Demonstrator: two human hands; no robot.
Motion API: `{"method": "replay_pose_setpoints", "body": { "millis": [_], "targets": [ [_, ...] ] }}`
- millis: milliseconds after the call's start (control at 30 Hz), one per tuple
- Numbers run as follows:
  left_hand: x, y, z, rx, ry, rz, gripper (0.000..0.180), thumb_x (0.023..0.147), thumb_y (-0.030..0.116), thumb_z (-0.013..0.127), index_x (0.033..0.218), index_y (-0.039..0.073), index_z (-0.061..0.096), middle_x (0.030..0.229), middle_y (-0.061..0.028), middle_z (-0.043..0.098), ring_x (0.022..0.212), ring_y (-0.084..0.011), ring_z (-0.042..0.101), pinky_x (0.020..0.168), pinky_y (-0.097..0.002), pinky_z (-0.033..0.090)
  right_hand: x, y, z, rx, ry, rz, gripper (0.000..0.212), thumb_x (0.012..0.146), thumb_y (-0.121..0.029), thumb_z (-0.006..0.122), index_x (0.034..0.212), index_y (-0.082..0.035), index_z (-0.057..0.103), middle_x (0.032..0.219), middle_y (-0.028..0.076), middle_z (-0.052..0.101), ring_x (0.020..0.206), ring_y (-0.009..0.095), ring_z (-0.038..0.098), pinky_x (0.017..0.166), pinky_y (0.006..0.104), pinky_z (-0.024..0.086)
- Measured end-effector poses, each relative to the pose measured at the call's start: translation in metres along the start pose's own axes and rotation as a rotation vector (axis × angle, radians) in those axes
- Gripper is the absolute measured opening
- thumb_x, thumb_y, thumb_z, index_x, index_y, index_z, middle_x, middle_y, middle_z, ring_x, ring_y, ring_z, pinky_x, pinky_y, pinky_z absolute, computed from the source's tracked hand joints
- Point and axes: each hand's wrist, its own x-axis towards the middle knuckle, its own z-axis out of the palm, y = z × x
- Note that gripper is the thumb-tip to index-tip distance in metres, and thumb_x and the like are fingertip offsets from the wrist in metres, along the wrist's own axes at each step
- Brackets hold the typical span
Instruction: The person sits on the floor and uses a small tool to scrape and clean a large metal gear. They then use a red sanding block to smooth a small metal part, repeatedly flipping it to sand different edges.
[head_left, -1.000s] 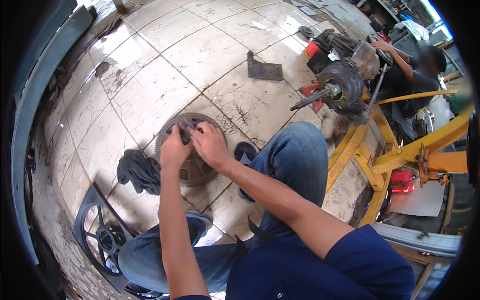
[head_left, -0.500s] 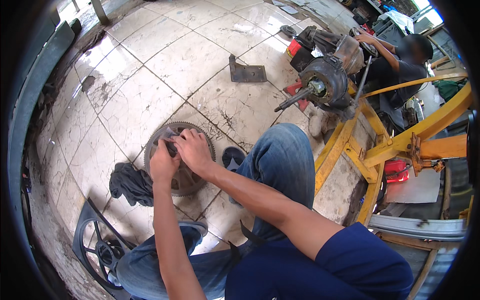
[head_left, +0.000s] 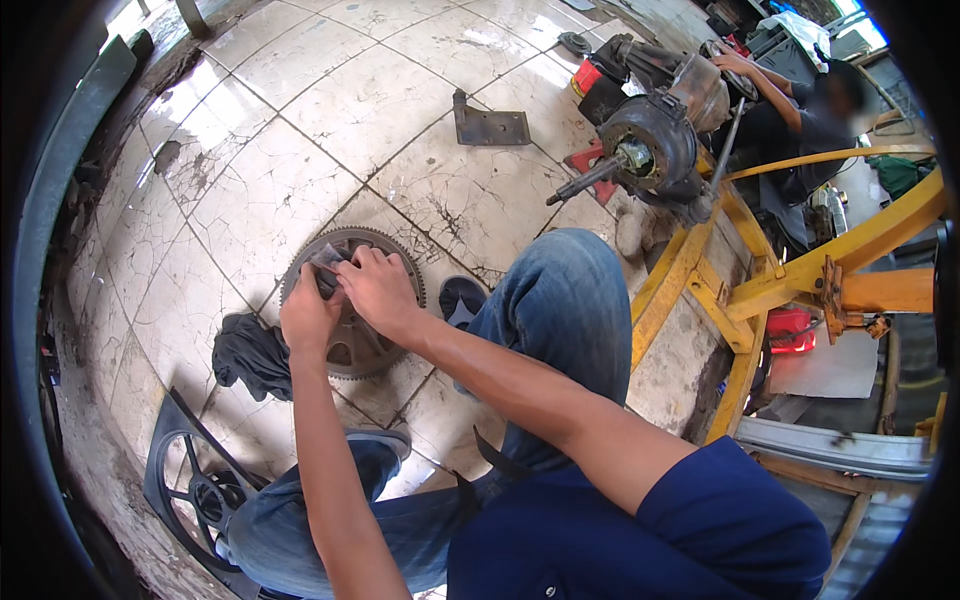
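Both my hands meet over a toothed flywheel (head_left: 368,352) lying on the tiled floor between my feet. Pinched among the fingers is a small translucent plastic bag (head_left: 327,257), with something dark inside or just beneath it that I cannot make out. My left hand (head_left: 310,312) is closed on the near left side of it. Bent over from the right, my right hand (head_left: 380,292) has its fingertips pressed against it as well. Beside the flywheel, to the left, lies a crumpled black cloth (head_left: 252,356).
A metal plate bracket (head_left: 493,127) lies ahead on the floor. At the right, a greasy axle housing (head_left: 652,150) with a protruding shaft stands by a yellow frame (head_left: 690,275); another person (head_left: 800,125) works behind it. A black spoked part (head_left: 188,480) lies near my left leg.
My hands have shifted slightly up and left in the picture, as have the flywheel and cloth with the view. The fingers still grip the plastic bag.
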Motion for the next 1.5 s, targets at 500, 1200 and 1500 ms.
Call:
{"method": "replay_pose_setpoints", "body": {
  "millis": [500,1200,1500],
  "targets": [
    [-0.010,0.007,0.010,0.034,0.009,0.139,0.048,0.073,0.023,0.077,0.110,0.009,0.050,0.095,-0.0134,0.067,0.082,-0.0350,0.066,0.067,-0.0453,0.053,0.009,-0.003,-0.009,-0.127,-0.136,0.056,0.015,0.086,-0.021,0.059,0.095,-0.011,0.064,0.094,0.009,0.059,0.090,0.025,0.062,0.076,0.0435,0.044],
    [-0.005,0.006,0.004,0.034,-0.079,0.032,0.042,0.073,0.028,0.077,0.104,0.009,0.056,0.089,-0.0144,0.069,0.083,-0.0345,0.067,0.070,-0.0463,0.053,0.019,-0.008,-0.013,-0.218,-0.286,0.033,0.020,0.093,-0.024,0.055,0.101,-0.009,0.065,0.097,0.010,0.059,0.085,0.026,0.064,0.079,0.0443,0.041],
    [-0.005,0.016,0.004,0.050,-0.090,-0.008,0.034,0.077,0.026,0.072,0.103,0.012,0.057,0.088,-0.0141,0.069,0.084,-0.0352,0.067,0.070,-0.0472,0.053,0.018,-0.006,-0.015,-0.254,-0.283,0.041,0.020,0.091,-0.024,0.057,0.101,-0.009,0.066,0.098,0.010,0.060,0.087,0.026,0.064,0.081,0.0451,0.041]
  ]
}}
